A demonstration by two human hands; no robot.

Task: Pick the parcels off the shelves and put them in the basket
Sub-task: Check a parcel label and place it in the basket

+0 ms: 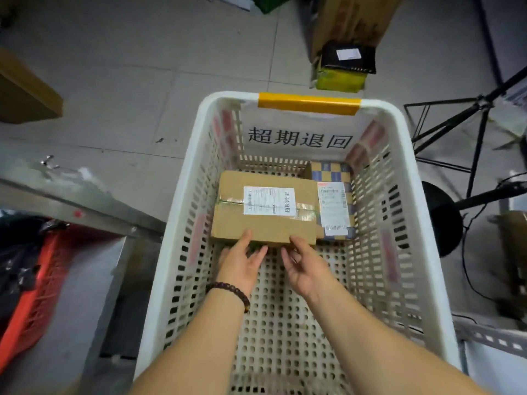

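Left edge: one red crate [34, 280] under a metal shelf [74, 192], one carton [25, 92] on the floor beyond.

Centre: one white basket [399, 172], yellow tape [309, 103] on its far rim. Two parcels inside, both at the far end on the floor: brown box [265, 223] on the left, checked parcel [332, 171] touching its right side. One white label on each.

Left hand [242, 263]: fingers straight and spread, index tip on the box's near top edge, the other fingertips against the near face. Wide, nothing held. Bead bracelet [231, 292] on that wrist.

Right hand [306, 267]: thumb tip on the same near edge, fingers loosely curled just in front of the face. Loose, no clamp on the box. The box sits directly ahead of both hands, touching the fingertips only. The checked parcel is clear of both hands, off to the right.

Beyond the rim: one black parcel [348, 58] on one green box [339, 79]. Right: one tripod [473, 129].
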